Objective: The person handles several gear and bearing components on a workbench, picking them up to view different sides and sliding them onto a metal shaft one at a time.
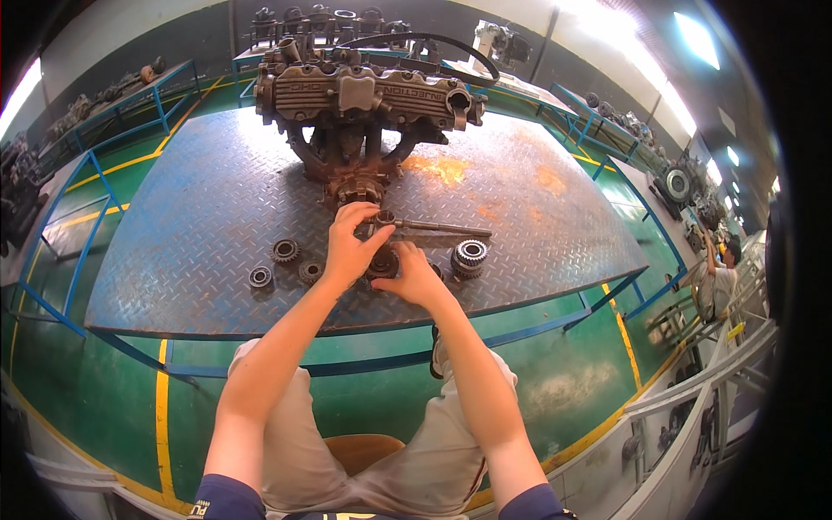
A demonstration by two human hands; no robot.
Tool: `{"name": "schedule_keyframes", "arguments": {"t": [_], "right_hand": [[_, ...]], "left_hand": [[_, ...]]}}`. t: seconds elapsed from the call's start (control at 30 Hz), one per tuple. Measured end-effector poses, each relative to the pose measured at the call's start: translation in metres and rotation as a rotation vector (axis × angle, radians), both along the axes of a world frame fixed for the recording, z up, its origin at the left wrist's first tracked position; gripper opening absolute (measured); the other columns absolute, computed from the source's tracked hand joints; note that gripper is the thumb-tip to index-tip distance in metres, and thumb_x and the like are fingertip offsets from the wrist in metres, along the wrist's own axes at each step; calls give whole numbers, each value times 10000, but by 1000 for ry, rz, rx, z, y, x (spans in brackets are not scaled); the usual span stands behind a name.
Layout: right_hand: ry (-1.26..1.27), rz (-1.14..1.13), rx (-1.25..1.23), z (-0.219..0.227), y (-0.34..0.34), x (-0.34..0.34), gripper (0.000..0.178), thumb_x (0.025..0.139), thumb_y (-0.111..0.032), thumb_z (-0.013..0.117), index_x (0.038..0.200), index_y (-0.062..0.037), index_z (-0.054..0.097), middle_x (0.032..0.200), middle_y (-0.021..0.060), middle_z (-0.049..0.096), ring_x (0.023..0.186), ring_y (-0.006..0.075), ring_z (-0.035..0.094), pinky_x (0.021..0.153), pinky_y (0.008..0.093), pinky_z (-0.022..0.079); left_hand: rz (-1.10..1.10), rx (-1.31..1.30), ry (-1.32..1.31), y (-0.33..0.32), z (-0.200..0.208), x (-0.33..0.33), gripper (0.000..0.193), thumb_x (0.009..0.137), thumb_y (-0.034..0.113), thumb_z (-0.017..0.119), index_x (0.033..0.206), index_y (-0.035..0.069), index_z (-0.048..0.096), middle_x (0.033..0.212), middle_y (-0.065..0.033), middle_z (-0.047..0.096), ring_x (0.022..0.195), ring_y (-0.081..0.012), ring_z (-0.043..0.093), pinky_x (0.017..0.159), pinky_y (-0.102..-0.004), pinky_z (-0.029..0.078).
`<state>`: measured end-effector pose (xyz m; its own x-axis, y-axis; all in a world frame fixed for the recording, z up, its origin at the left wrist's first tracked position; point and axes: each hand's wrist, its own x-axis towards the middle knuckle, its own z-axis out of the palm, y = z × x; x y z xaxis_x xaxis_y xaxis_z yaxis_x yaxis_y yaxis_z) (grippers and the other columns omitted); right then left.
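My left hand [354, 241] is closed, with thumb and fingers around a small dark metal ring [386, 217]. Just nearer to me, my right hand [414, 279] curls around a dark gear [382, 263] low over the table. A long metal shaft [446, 228] lies to the right, one end close to the ring; I cannot tell if they touch. Left of my hands sit a toothed gear [284, 251], a smaller ring-shaped part [260, 277] and another gear [310, 273] partly behind my left wrist. Stacked bright gears [469, 256] stand to the right.
A large engine block part [364, 91] with pipes stands at the back of the blue metal-plate table [191, 225]. Blue-framed benches with machine parts line both sides. Another person [719, 277] works far right. A stool [364, 451] shows between my legs.
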<state>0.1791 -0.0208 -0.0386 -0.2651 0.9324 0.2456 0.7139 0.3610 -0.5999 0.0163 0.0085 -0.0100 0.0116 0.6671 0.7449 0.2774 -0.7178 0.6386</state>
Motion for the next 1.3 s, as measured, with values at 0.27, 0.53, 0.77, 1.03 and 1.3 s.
{"name": "schedule_keyframes", "arguments": {"t": [0.27,0.53,0.77,1.03,1.3], "right_hand": [[6,-14,-7,-6,6,-9,853,630,-388,861,1280,25,493,1278,235,504,1194,443,458,1021,472,399],[46,6,9,8,4,-6,757,657,-399,846,1186,67,568,1213,234,543,1159,399,507,1002,420,415],[86,16,23,10,3,-6,662,641,-337,825,1131,58,619,1256,222,539,1164,394,510,1010,417,422],[66,5,16,9,9,-6,664,628,-339,800,1124,65,622,1279,219,537,1176,380,513,1007,402,429],[193,25,108,25,4,-11,668,680,-303,809,1185,70,579,1271,201,541,1215,353,506,1018,390,419]], "left_hand": [[37,80,-172,-5,14,3,301,746,98,753,1006,-19,657,1063,-156,653,1020,-313,606,896,-373,474],[263,-47,141,3,-6,-55,310,722,147,769,973,-7,672,1053,-149,632,1061,-324,553,931,-400,442],[287,-370,364,-5,-30,-100,350,697,237,783,909,-25,687,810,-155,632,766,-305,621,730,-384,500],[74,-634,515,-30,-12,-116,324,700,187,776,915,-32,674,760,-120,651,695,-213,618,664,-324,501],[-176,-648,600,-40,-20,-125,351,708,155,790,959,-51,659,740,-87,637,661,-136,588,636,-279,487]]}}
